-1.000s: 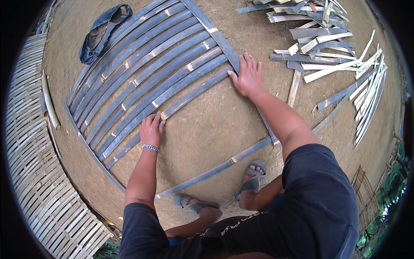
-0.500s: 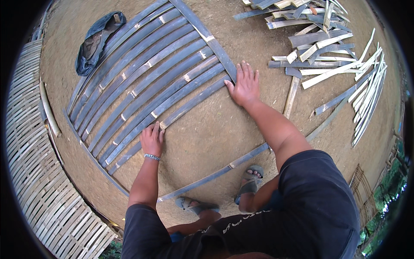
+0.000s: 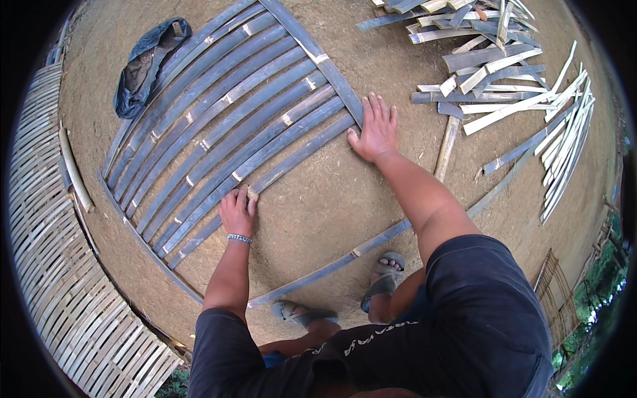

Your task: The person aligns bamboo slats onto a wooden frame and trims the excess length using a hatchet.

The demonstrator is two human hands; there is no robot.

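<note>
Long dark bamboo slats (image 3: 255, 86) lie side by side on the ground inside a frame of bamboo strips. Over the middle of the nearest bamboo slat (image 3: 304, 154), my left hand (image 3: 237, 213) has its fingers bent and closed on the slat; the exact contact underneath is hidden. A metal-looking bracelet (image 3: 239, 238) circles that wrist. My right hand (image 3: 378, 132) lies open beside the slat's far right end, fingers stretched along the frame's right-hand bamboo strip (image 3: 325, 66). Closer to my feet runs another bamboo strip (image 3: 325, 268), forming the near side.
Cut bamboo pieces (image 3: 491, 60) are heaped at the far right, with pale split strips (image 3: 567, 146) beside them. A wooden-handled tool (image 3: 448, 142) lies near that heap. A dark bag (image 3: 137, 76) rests at the far left. Woven bamboo panelling (image 3: 60, 245) borders the left side.
My left hand and the nearest slat have shifted slightly to the right. My right thumb has drawn back a little from the slat's end.
</note>
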